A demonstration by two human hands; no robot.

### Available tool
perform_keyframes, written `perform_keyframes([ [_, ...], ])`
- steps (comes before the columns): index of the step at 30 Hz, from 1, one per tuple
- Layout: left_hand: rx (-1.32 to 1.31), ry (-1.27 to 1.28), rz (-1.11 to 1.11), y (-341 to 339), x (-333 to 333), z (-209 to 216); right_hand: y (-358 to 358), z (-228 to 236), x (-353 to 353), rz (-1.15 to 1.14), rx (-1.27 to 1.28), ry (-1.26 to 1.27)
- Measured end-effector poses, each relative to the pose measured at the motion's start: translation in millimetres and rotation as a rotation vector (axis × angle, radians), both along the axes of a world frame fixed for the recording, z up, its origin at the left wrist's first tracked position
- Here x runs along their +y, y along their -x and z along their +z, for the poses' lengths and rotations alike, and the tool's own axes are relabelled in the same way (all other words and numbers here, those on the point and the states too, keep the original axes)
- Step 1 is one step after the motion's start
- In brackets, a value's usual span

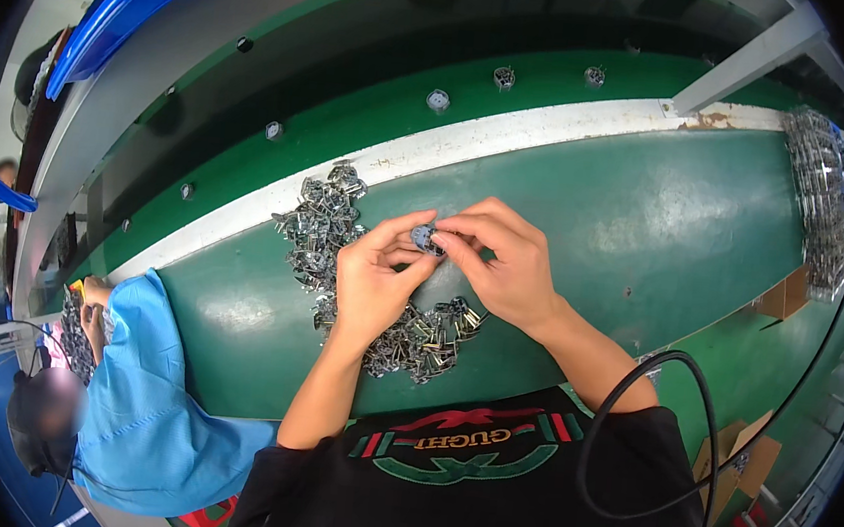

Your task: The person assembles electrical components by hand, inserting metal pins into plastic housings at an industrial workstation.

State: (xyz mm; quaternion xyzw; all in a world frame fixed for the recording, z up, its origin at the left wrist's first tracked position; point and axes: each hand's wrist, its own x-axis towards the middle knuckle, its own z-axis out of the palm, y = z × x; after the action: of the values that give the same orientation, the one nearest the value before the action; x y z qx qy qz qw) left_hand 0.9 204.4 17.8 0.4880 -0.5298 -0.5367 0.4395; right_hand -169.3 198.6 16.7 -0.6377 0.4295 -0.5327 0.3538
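Between my two hands, above the green worktable [638, 202], is a small round grey part with metal pieces [427, 239]. My left hand [381, 270] grips its left side between thumb and fingers. From the right, the thumb and fingertips of my right hand [502, 266] pinch at the same part; whether they hold a separate small piece is hidden. Just beyond my left hand lies a pile of small shiny metal pieces [320, 229]. Closer to my body, another heap of metal pieces [420, 344] spreads beneath my wrists.
Past a white rail [372, 152], a green conveyor belt [355, 107] carries several spaced round parts [438, 100]. At left sits a co-worker in blue [148, 410]. Stacked wire-like metal racks [817, 203] stand at the right end. A black cable [703, 378] loops near my right elbow, beside cardboard boxes [741, 462].
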Motion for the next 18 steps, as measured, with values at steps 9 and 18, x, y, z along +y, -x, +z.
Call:
perform_keyframes([
  [9, -0.173, -0.002, 0.001, 4, -2, -4, -5, -14, -3, -0.101, 0.314, 0.193],
  [18, -0.184, -0.120, 0.031, -2, -7, 13, 14, -1, -2, 0.190, 0.417, 0.097],
])
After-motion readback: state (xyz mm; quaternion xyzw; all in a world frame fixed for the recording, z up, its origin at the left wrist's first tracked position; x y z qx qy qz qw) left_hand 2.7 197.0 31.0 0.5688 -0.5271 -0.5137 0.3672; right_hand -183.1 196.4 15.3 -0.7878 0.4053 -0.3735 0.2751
